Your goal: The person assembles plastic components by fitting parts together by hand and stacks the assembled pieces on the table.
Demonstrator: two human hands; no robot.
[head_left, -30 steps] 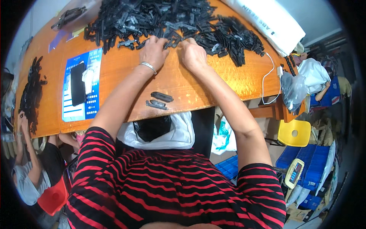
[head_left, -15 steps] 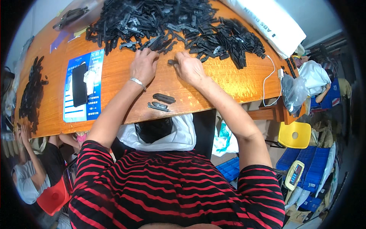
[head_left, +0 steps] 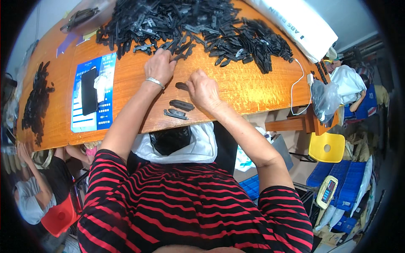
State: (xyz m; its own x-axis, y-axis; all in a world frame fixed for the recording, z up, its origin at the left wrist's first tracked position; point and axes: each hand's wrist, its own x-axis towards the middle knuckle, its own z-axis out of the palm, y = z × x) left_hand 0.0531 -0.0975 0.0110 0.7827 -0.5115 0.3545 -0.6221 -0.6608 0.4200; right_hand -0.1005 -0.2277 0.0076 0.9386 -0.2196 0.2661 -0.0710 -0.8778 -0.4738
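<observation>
As the right hand (head_left: 204, 90) pinches a black piece (head_left: 182, 86) near two loose pieces (head_left: 182, 105) on the worktop (head_left: 240, 90), setting it aside seems underway, calling next for release; the left hand's (head_left: 159, 67) grip, by the heap (head_left: 168, 21), is unclear.

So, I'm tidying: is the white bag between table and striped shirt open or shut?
Open: the white bag gapes, its black inside showing.
</observation>
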